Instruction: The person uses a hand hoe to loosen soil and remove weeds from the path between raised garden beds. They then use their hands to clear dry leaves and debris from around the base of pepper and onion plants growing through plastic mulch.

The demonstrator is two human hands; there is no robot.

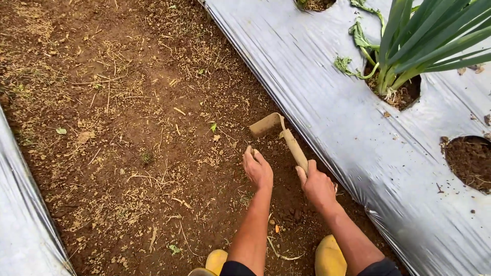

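Note:
My right hand (317,185) grips the wooden handle of a small hand hoe (280,132); its soil-caked blade rests on the brown furrow soil (128,128) beside the edge of the silver plastic mulch sheet (327,92). My left hand (258,168) is low on the soil just left of the hoe, fingers curled around a small clod or weed bit; what it pinches is too small to tell. Both forearms reach forward from the bottom of the view.
My two yellow boots (328,255) stand at the bottom edge. A green onion plant (409,46) grows from a hole in the mulch; an open soil hole (470,161) lies at right. Another silver sheet (20,225) borders the furrow on the left. Dry straw litters the soil.

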